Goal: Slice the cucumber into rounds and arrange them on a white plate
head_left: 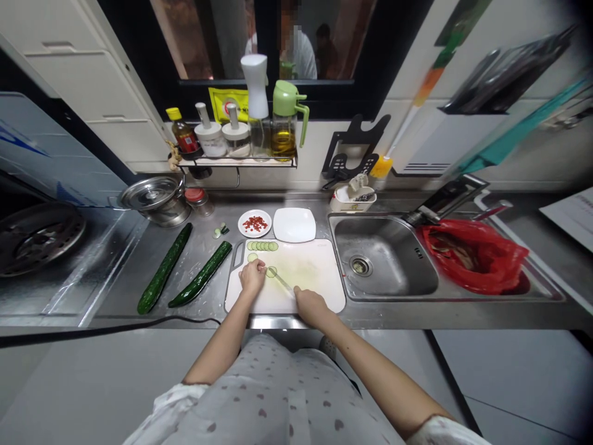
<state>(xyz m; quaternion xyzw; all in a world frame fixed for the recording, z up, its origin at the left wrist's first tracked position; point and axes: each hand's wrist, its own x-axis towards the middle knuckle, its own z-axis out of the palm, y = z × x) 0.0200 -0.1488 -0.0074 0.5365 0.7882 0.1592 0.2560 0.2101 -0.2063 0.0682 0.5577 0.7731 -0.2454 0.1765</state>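
White, heart-patterned cloth garment point(264, 395), foreground; left hand point(252, 278), its grip impossible to tell, beside a thin, round, pale-green cucumber slice point(272, 272) over the white, grey-edged cutting board point(324, 272); right hand point(312, 306) grasping a slim, pale-bladed knife point(283, 284). Slicing seems in hand — the next move calls for fingertips clear of the blade.

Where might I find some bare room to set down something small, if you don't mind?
The right side of the cutting board, between knife and sink, looks free, as does the square white plate behind it. The board's left is crowded by the left hand and cucumber slices.
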